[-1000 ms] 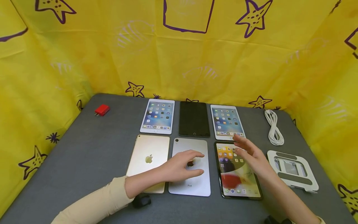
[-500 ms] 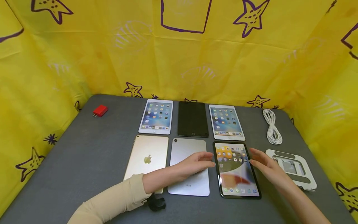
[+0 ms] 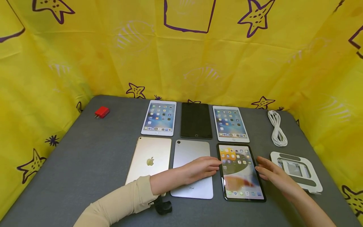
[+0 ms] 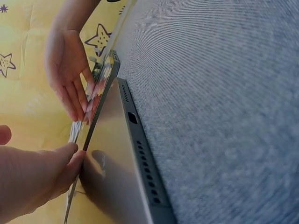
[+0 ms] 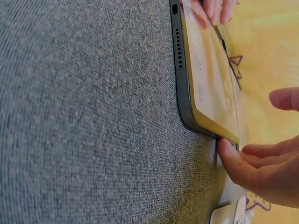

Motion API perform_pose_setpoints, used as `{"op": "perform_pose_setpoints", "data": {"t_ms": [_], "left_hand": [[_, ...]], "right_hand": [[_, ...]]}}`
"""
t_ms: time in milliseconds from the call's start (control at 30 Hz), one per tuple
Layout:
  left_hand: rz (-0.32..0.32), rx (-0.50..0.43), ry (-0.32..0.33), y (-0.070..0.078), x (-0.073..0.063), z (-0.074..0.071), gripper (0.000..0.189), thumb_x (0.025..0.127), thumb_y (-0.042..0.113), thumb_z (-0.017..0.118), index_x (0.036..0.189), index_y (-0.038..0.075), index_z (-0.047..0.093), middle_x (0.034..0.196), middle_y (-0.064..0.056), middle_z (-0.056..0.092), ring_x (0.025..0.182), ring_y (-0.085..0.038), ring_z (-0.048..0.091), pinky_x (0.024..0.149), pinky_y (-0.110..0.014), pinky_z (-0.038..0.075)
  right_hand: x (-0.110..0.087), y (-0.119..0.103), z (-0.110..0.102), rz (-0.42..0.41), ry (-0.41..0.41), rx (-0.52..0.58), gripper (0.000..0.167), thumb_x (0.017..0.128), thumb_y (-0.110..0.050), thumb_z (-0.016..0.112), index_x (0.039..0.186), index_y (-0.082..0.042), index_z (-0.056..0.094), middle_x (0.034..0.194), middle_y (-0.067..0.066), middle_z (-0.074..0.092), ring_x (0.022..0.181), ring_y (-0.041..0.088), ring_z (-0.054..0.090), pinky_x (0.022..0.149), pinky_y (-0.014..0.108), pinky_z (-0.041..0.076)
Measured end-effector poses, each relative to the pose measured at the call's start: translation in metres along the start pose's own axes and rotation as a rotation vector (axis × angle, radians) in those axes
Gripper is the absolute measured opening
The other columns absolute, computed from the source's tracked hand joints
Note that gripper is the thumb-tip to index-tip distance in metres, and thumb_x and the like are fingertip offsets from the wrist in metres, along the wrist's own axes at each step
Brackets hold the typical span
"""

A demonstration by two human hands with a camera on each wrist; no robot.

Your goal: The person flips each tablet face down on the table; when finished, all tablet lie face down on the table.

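A black-framed tablet (image 3: 241,176) lies flat with its screen lit. The fingertips of my left hand (image 3: 197,170) are right at its left edge, the hand passing over a silver tablet (image 3: 195,190) that lies face down. On the opposite side, my right hand (image 3: 276,176) has its fingertips at the lit tablet's right edge. In the right wrist view, a fingertip (image 5: 226,145) meets the side of that tablet near its corner. Both hands have fairly straight, relaxed fingers. Left of the silver tablet lies a gold tablet (image 3: 154,154), back up, partly under the left forearm.
Behind stand in a row a white tablet (image 3: 160,118), a black tablet (image 3: 196,120) with a dark screen and another white tablet (image 3: 231,124). At right are a coiled white cable (image 3: 278,129) and a folded stand (image 3: 302,181). A red charger (image 3: 102,112) lies far left.
My left hand has moved right, from above the silver tablet to the lit tablet's left edge. My right hand has drawn back from over the lit screen to its right edge.
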State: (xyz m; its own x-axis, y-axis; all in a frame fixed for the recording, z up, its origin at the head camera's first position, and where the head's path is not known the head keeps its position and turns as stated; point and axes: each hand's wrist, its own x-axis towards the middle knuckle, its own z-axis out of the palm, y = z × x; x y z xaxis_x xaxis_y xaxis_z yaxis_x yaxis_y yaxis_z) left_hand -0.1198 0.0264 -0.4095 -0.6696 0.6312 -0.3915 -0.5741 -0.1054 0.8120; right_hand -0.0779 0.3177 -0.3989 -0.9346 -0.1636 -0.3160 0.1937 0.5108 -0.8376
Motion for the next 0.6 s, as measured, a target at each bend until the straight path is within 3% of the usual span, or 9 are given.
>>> {"op": "perform_pose_setpoints", "data": {"t_ms": [67, 133, 267, 300, 367, 500, 600], "left_hand": [[-0.001, -0.015, -0.008, 0.0002, 0.0002, -0.0003, 0.043, 0.099, 0.014, 0.052, 0.133, -0.012, 0.043, 0.139, -0.02, 0.047, 0.133, -0.033, 0.042, 0.111, -0.041, 0.033], [-0.003, -0.025, -0.012, 0.0004, 0.0004, -0.0006, 0.045, 0.098, 0.014, 0.053, 0.133, -0.012, 0.043, 0.14, -0.02, 0.046, 0.133, -0.034, 0.041, 0.111, -0.041, 0.033], [-0.007, -0.045, -0.011, 0.0006, 0.0016, 0.0, 0.052, 0.096, 0.017, 0.055, 0.136, -0.012, 0.039, 0.143, -0.022, 0.042, 0.136, -0.034, 0.037, 0.112, -0.042, 0.031], [-0.006, -0.055, -0.006, 0.0007, 0.0019, 0.0005, 0.053, 0.095, 0.018, 0.056, 0.137, -0.012, 0.039, 0.144, -0.023, 0.041, 0.136, -0.035, 0.037, 0.112, -0.042, 0.031], [-0.003, -0.078, 0.005, 0.0007, 0.0021, 0.0017, 0.054, 0.095, 0.018, 0.056, 0.137, -0.012, 0.039, 0.143, -0.025, 0.04, 0.137, -0.036, 0.035, 0.112, -0.043, 0.03], [0.009, -0.14, 0.027, 0.0009, 0.0009, 0.0021, 0.051, 0.097, 0.016, 0.051, 0.137, -0.014, 0.039, 0.144, -0.031, 0.037, 0.138, -0.04, 0.033, 0.113, -0.044, 0.029], [0.021, -0.184, 0.042, 0.0011, 0.0004, 0.0009, 0.048, 0.097, 0.012, 0.047, 0.136, -0.016, 0.04, 0.143, -0.035, 0.036, 0.138, -0.043, 0.032, 0.114, -0.044, 0.028]], "right_hand": [[0.0006, 0.0, 0.0001, 0.002, -0.002, 0.014, 0.064, 0.103, -0.021, 0.047, 0.146, 0.016, 0.018, 0.145, 0.039, 0.027, 0.121, 0.019, 0.049, 0.083, 0.015, 0.046], [0.0012, -0.0002, 0.0005, 0.004, -0.006, 0.018, 0.064, 0.103, -0.021, 0.046, 0.146, 0.016, 0.018, 0.146, 0.039, 0.026, 0.123, 0.021, 0.048, 0.083, 0.016, 0.046], [0.0021, -0.0009, 0.0012, -0.006, -0.011, 0.025, 0.063, 0.104, -0.021, 0.045, 0.147, 0.015, 0.017, 0.149, 0.037, 0.022, 0.133, 0.043, 0.032, 0.084, 0.017, 0.047], [0.0025, -0.0008, 0.0011, -0.01, -0.012, 0.032, 0.063, 0.104, -0.021, 0.045, 0.147, 0.015, 0.018, 0.15, 0.037, 0.022, 0.134, 0.04, 0.033, 0.085, 0.018, 0.047], [0.0028, -0.0002, 0.0002, -0.016, -0.011, 0.047, 0.062, 0.104, -0.02, 0.045, 0.147, 0.015, 0.018, 0.149, 0.037, 0.023, 0.131, 0.023, 0.042, 0.085, 0.019, 0.048], [0.0034, 0.0004, -0.0021, -0.022, -0.012, 0.084, 0.06, 0.104, -0.019, 0.045, 0.147, 0.015, 0.02, 0.149, 0.038, 0.023, 0.111, -0.012, 0.044, 0.085, 0.02, 0.049], [0.0043, 0.0002, -0.0034, -0.022, -0.021, 0.102, 0.06, 0.105, -0.019, 0.044, 0.147, 0.015, 0.019, 0.149, 0.038, 0.023, 0.107, -0.016, 0.045, 0.085, 0.02, 0.049]]}}
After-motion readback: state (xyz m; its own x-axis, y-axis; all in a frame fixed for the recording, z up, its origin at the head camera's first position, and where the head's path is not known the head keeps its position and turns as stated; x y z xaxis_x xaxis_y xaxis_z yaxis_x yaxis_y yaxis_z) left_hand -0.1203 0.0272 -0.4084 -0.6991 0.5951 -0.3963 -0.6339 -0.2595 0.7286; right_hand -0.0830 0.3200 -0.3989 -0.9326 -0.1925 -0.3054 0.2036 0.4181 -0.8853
